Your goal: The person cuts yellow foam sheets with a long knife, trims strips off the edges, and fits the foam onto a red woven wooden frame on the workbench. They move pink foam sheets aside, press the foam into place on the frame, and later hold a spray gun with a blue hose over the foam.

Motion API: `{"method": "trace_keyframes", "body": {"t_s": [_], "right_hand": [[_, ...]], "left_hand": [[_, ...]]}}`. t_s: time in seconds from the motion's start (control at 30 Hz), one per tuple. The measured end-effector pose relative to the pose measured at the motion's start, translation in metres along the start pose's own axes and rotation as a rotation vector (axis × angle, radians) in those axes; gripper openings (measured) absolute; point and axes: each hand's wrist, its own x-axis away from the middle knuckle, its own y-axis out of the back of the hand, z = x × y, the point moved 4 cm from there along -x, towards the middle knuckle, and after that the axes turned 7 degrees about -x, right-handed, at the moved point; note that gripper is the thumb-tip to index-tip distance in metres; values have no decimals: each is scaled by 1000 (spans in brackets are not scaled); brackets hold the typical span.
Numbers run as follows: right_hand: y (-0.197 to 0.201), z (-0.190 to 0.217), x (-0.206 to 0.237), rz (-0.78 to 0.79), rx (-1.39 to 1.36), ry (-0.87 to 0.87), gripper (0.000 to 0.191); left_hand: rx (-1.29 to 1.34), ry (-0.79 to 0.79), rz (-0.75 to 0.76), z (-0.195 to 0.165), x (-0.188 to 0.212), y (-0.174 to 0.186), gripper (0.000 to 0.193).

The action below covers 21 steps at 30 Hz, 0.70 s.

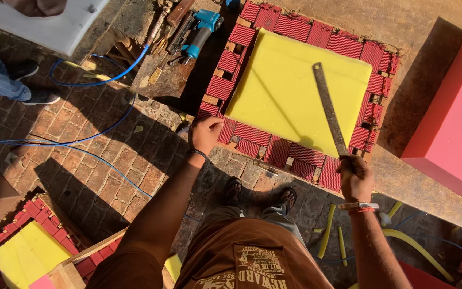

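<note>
Yellow foam [290,91], a square slab, is seen lying flat on a frame of red webbing [252,134] that rests on the bench [429,176]. A long metal blade [328,109] is gripped at its near end by the right hand [355,179], which is closed around the handle. The blade's long axis runs from that hand away and slightly to the left, across the right part of the foam, with its tip near the far right corner of the slab. The left hand [205,134] is closed loosely over the near left corner of the webbed frame, just beside the foam's near left corner but not on the foam itself. The foam lies ahead of both hands and between them; the right hand is the one joined to it through the blade, just off the near right edge.

To the right, a large pink foam block [455,118] stands close to the frame, leaving only a narrow strip of bench on that side. To the far left, a blue air tool [201,29] and other hand tools lie on the bench near the frame's far left corner, with a blue hose [108,80] trailing over the brick floor [108,160]. More open room is found on the near side, where the person stands.
</note>
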Motion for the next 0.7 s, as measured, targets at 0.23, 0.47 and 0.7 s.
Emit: {"method": "trace_keyframes", "body": {"t_s": [0.23, 0.47, 0.7], "right_hand": [[-108, 25, -100, 463, 579, 256, 24], [-179, 53, -102, 547, 770, 277, 29], [-120, 64, -108, 641, 947, 118, 32]], "left_hand": [[48, 196, -58, 8, -10, -10, 12], [-81, 102, -7, 0, -5, 10, 15], [-351, -219, 97, -18, -29, 3, 22]]}}
